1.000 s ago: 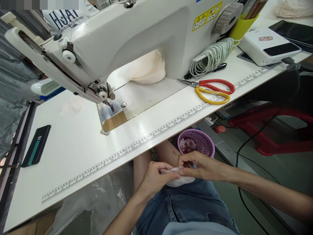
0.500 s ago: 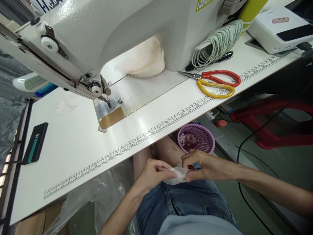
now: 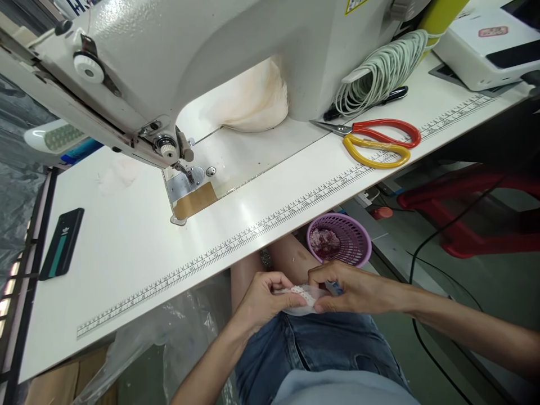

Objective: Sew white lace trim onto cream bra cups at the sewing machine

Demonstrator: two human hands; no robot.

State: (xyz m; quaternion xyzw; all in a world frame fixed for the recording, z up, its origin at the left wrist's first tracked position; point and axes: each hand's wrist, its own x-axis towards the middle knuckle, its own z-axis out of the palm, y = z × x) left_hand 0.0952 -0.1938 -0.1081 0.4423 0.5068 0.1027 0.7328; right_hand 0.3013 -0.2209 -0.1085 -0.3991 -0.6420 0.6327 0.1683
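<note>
Over my lap I hold a small piece of thin, sheer white fabric (image 3: 310,293) with a bumpy, lace-like strip along it. My left hand (image 3: 265,298) pinches its left end between thumb and fingers. Its right end is gripped by the thumb and bent fingers of my right hand (image 3: 346,288). Part of the fabric is hidden behind the fingers. Just beyond my right hand, below the table edge, a purple basket (image 3: 356,242) contains whitish and dark red scraps.
On the white table (image 3: 130,247) stands a sewing machine (image 3: 236,45), with pale fabric (image 3: 259,107) under its arm. Scissors (image 3: 379,143) with red and yellow handles lie near a cord coil (image 3: 379,73). A dark phone-like object (image 3: 62,244) lies left. A red stool (image 3: 464,214) stands right.
My hands have drawn slightly apart, so more of the sheer fabric and its bumpy strip shows between them. The camera view has shifted closer over the table.
</note>
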